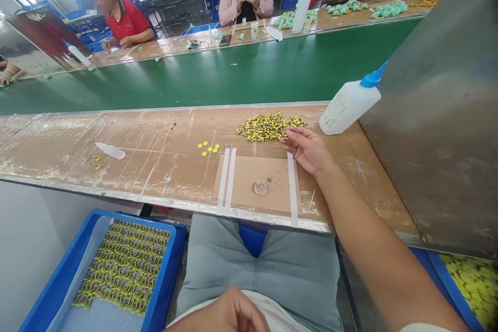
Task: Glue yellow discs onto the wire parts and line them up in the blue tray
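My right hand (307, 149) rests open on the brown work surface (163, 161), its fingertips just beside a heap of small yellow-and-black parts (268, 127). It holds nothing. Below it lies a cardboard pad (252, 184) taped down with white strips, bearing a small clear round dish (260, 189). Several flat yellow discs (208, 148) lie left of the pad. My left hand (229, 314) sits low over my lap, cut off by the picture's bottom edge, with its fingers curled.
A white glue bottle with a blue nozzle (352, 101) stands right of the heap, beside a metal panel (436, 104). Below the bench are a blue tray of lined-up yellow parts (124, 264) and a blue bin of yellow discs (474, 285). Co-workers sit beyond a green conveyor belt (210, 75).
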Demonstrator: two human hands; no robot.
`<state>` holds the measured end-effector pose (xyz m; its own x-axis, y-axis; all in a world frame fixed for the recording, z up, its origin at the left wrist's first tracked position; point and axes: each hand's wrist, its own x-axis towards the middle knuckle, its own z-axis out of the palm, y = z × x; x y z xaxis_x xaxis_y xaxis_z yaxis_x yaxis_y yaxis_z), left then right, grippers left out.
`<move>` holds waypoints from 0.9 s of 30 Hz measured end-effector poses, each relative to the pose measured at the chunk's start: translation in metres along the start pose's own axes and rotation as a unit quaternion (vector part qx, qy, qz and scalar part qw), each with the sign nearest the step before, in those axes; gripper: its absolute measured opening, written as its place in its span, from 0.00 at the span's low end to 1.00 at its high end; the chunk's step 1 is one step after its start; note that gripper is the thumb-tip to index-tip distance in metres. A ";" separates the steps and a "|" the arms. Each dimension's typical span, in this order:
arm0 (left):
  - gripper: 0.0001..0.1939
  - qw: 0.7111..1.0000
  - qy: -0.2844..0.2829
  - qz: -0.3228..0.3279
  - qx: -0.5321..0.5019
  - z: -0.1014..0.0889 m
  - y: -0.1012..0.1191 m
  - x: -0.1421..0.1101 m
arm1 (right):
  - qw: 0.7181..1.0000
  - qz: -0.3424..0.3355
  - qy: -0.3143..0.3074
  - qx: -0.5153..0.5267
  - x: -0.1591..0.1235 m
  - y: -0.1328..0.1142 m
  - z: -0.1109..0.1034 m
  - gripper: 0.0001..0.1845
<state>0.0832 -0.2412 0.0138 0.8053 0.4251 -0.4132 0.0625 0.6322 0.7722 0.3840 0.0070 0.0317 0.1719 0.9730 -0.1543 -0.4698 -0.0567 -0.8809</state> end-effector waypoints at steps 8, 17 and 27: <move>0.18 0.888 0.367 0.171 -0.216 -0.044 0.064 0.031 | 0.969 -0.117 -0.012 -0.219 -0.065 0.020 0.002 0.21; 0.18 0.855 0.377 0.324 -0.149 -0.086 0.102 0.088 | 0.925 -0.215 0.010 -0.313 -0.099 0.055 0.012 0.11; 0.15 0.860 0.328 0.360 -0.152 -0.097 0.101 0.106 | 0.848 -0.364 0.049 -0.381 -0.107 0.069 0.011 0.09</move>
<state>0.1177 -0.0698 0.0013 0.0589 0.9882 -0.1413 -0.5505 0.1502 0.8212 0.3239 -0.0986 -0.0082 0.2653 0.7913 0.5509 0.4823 0.3859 -0.7864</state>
